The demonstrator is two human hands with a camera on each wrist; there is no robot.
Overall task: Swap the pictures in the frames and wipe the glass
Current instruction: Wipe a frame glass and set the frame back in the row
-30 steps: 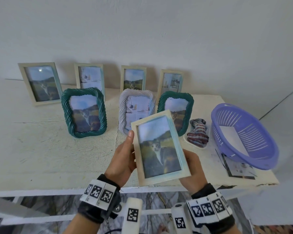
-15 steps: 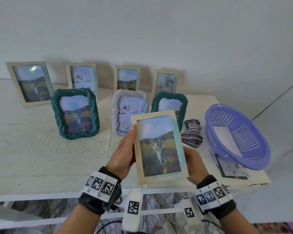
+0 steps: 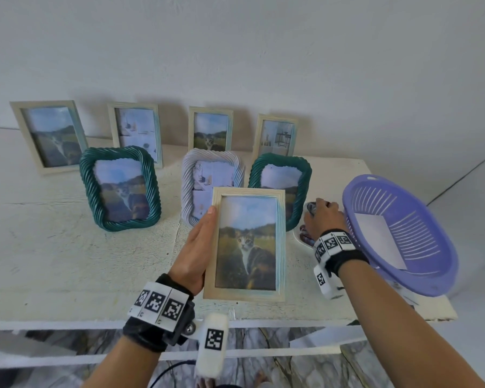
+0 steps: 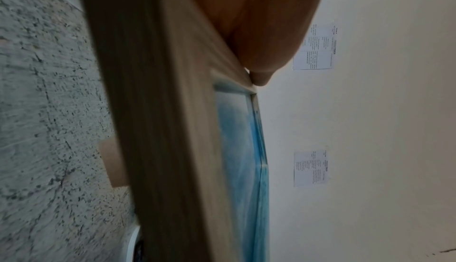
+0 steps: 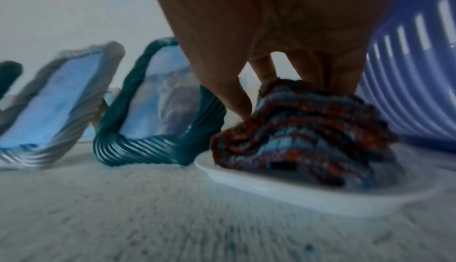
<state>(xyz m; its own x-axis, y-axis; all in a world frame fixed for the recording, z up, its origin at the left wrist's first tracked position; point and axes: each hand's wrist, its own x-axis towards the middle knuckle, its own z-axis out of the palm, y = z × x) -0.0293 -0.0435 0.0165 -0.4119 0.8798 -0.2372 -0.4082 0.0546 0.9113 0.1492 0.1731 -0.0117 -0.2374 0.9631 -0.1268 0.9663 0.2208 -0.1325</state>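
Observation:
My left hand [image 3: 199, 247] grips the left edge of a cream wooden frame [image 3: 247, 245] with a cat picture, held upright above the table's front; the thumb lies along the front edge. In the left wrist view the frame [image 4: 158, 129] fills the middle, seen edge-on. My right hand [image 3: 321, 217] reaches down onto the striped cloth [image 5: 308, 129], which lies bunched on a small white dish [image 5: 296, 194]. Its fingertips [image 5: 237, 100] pinch the top of the cloth. In the head view the cloth [image 3: 305, 233] is mostly hidden under the hand.
Several frames stand on the white table [image 3: 67, 261]: four cream ones along the wall, two green twisted ones [image 3: 121, 189] and a white twisted one [image 3: 207, 186] in front. A purple basket [image 3: 398, 233] with a paper inside sits at the right edge.
My right hand has let go of the cream frame and moved right and forward onto the cloth. The left hand alone now holds the frame, turned more upright.

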